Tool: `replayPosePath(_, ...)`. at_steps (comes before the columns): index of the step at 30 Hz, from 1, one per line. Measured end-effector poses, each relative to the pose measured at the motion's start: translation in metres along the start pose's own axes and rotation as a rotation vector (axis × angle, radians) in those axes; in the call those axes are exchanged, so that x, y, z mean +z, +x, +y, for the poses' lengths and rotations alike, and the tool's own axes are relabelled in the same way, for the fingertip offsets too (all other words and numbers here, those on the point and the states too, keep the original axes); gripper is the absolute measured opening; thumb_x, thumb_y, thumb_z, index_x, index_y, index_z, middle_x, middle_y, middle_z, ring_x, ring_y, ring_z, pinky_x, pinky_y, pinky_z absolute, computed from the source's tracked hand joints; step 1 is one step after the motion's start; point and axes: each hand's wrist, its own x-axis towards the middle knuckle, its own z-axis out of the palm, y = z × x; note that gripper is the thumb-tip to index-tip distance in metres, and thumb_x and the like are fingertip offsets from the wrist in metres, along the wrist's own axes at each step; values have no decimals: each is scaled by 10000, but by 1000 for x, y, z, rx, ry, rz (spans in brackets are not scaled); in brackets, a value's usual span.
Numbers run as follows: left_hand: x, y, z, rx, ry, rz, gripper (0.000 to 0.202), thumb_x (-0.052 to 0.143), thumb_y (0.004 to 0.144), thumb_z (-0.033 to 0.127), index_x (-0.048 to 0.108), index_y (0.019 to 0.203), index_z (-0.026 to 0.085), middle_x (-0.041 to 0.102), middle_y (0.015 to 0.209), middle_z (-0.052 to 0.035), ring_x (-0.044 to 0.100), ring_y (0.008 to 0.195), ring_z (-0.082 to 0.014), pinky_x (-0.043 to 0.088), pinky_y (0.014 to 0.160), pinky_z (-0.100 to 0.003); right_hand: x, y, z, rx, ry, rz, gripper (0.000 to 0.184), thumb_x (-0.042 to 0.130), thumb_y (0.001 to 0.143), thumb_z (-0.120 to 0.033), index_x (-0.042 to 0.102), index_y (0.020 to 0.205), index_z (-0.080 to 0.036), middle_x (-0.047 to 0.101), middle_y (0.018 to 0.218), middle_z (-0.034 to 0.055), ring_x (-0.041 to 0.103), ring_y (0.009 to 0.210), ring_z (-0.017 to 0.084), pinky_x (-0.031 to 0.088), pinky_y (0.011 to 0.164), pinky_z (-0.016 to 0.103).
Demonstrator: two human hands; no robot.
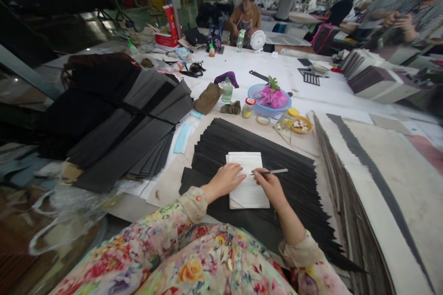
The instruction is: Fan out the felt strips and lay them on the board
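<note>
My left hand (226, 179) lies flat on the left part of a small white notepad (251, 198), fingers stretched out. In my right hand (268, 186) is a pen (279, 171), gripped between thumb and fingers, its tip at the page and its back end pointing right. Faint lines show on the paper, but any writing is too small to read. Beneath the notepad spreads a fanned stack of black fabric pieces (294, 166).
Bundled dark strips (128, 115) are piled at left, near a blue face mask (183, 138). Beyond the stack stand a jar (248, 109), a blue basin (258, 107) with a pink bag, and a yellow bowl (308, 124). Layered sheets (374, 184) lie at right. Several people work farther back.
</note>
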Motion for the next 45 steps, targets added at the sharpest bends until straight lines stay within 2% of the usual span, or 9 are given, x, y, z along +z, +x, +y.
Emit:
replayPosePath(4,8,-2,-17,38,189,39,350,422,849,391,507,1154,243,408,1329,-53,317,1238,-224,281,998,-404,1,21,11,-39,22,108,314,479,765,-459,605,851,-185,634,827,48,566,739,166,451,698,300)
replayPosePath(9,22,-1,-23,68,270,49,375,477,818,404,491,1166,266,367,1362,-46,282,1262,-233,239,1014,-419,18,32,28,-80,-12,149,285,455,783,-445,575,783,-186,610,742,30,554,706,168,434,696,310)
replayPosePath(15,28,1,-29,72,289,67,381,476,818,412,480,1172,270,365,1365,-36,275,1267,-224,232,1017,-407,21,33,41,-138,-70,202,238,417,813,-397,539,780,-195,578,743,21,529,737,169,410,721,308)
replayPosePath(26,29,1,-27,58,263,65,386,469,822,403,467,1185,272,362,1367,-35,255,1279,-213,206,1034,-406,22,36,45,-217,-135,157,207,416,821,-357,547,783,-202,592,784,36,539,770,177,418,740,318)
replayPosePath(45,30,0,-27,54,277,68,388,464,825,397,454,1192,268,343,1380,-33,241,1287,-207,196,1043,-409,22,35,40,-225,-184,144,213,408,824,-351,553,782,-201,596,781,37,546,767,178,423,737,323)
